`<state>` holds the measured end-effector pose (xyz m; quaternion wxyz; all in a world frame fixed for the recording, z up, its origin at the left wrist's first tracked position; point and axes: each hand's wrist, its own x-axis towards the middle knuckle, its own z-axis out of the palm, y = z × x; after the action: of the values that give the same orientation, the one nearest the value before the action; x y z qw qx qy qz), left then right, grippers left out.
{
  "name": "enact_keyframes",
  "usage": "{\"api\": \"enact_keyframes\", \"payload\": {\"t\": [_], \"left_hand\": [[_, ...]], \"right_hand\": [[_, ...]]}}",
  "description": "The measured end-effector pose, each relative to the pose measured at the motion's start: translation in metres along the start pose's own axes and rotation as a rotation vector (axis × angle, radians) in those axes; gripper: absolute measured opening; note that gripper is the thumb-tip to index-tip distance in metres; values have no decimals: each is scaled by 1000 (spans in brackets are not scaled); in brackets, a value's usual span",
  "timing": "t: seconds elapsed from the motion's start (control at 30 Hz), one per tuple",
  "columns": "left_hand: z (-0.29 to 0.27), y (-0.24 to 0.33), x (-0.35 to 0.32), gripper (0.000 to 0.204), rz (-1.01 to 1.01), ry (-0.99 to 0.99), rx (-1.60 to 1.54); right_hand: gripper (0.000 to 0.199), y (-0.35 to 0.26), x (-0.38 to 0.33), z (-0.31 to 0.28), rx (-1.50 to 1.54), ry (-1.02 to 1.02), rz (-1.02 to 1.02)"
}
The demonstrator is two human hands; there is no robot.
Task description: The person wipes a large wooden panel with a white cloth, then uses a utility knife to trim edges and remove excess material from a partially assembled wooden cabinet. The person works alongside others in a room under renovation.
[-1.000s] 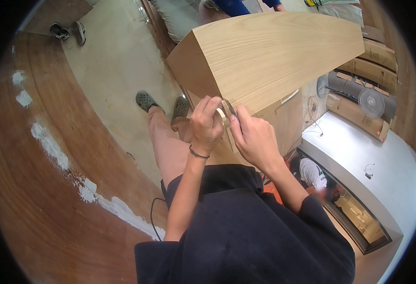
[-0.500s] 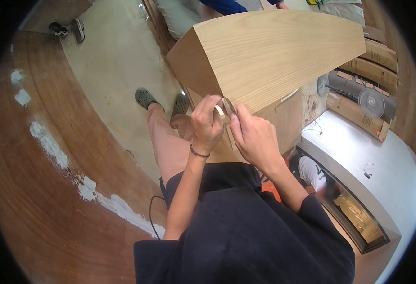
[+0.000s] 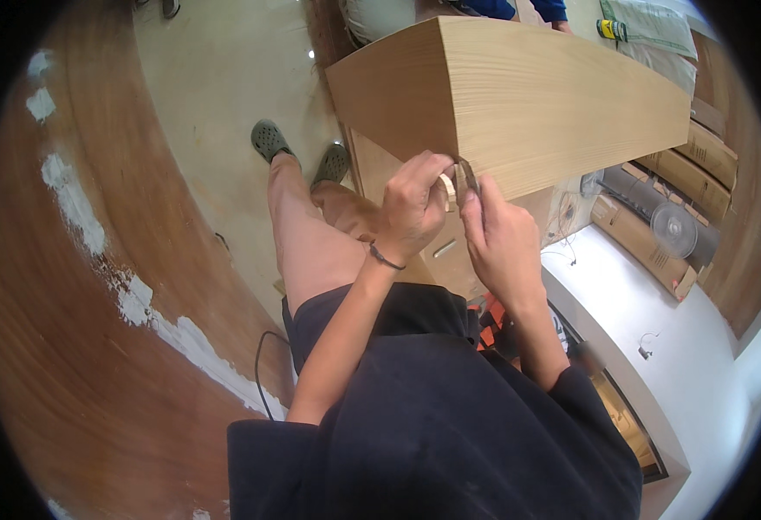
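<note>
A pale wood-grained box (image 3: 562, 95) stands before me, one corner toward my body. At the lower end of that corner, my left hand (image 3: 413, 208) is closed on a pale, curled strip (image 3: 447, 192). My right hand (image 3: 506, 247) pinches a dark, narrow flat piece (image 3: 468, 179) between thumb and fingers, close against the strip and the box's lower edge. Both hands nearly meet there. What kind of tool the dark piece is cannot be made out, and the left fingertips are partly hidden.
Beyond the box are another person's blue sleeve and hand (image 3: 561, 26), and a yellow-and-dark can (image 3: 611, 30). Cardboard boxes (image 3: 636, 243) and a fan (image 3: 673, 230) lie at the right, beside a white surface (image 3: 610, 295). A brown wooden panel (image 3: 164, 234) with white patches curves along the left.
The view has shifted, so the box and both hands appear farther right. My hands stay at the same corner with their grips kept. The person at the lower right is now mostly hidden.
</note>
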<state>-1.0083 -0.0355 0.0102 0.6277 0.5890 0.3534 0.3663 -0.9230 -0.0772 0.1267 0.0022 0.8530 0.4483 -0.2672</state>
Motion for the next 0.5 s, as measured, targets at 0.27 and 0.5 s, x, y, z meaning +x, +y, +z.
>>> {"api": "enact_keyframes", "payload": {"t": [0.27,0.5], "left_hand": [[1,1,1,20,12,23,-28],[2,3,2,20,14,38,-25]], "right_hand": [[16,-2,0,1,34,-6,24],[16,-2,0,1,36,-10,34]]}}
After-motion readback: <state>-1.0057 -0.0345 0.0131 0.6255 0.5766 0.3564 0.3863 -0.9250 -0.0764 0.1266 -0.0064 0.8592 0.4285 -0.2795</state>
